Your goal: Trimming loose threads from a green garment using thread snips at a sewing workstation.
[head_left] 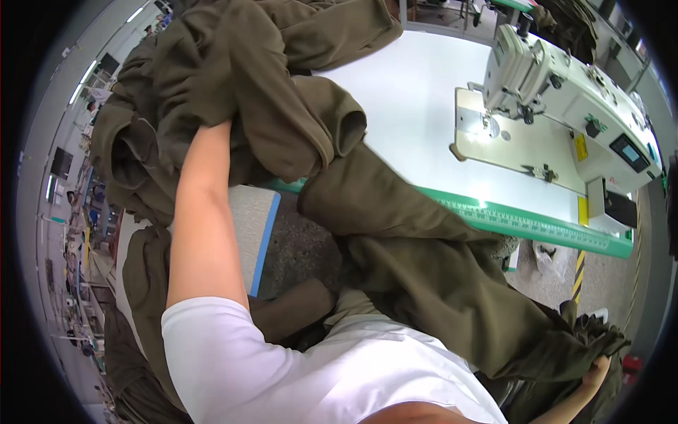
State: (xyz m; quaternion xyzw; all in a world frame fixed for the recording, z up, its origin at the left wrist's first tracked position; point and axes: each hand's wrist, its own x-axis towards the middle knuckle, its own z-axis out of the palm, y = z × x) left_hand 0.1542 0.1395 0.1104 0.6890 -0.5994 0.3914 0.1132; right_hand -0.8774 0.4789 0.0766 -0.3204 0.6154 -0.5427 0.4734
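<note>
My left forearm (203, 191) reaches forward into a heap of dark olive-brown garments (205, 63) at the upper left. The fabric hides my left hand, so its fingers do not show. Across my front, from the table's near edge down to the lower right, stretches one olive-brown garment (452, 297), with a sleeve-like tube near the heap. At the lower right my right hand (599, 371) is closed on a bunched end of this garment, its fingers partly covered by folds.
A white sewing machine (551, 85) stands on the right of the white table (417, 85), whose near edge is green with a ruler strip (508, 219). A grey board with blue edging (254, 233) lies left of the table. More brown cloth (145, 283) hangs beside my left arm.
</note>
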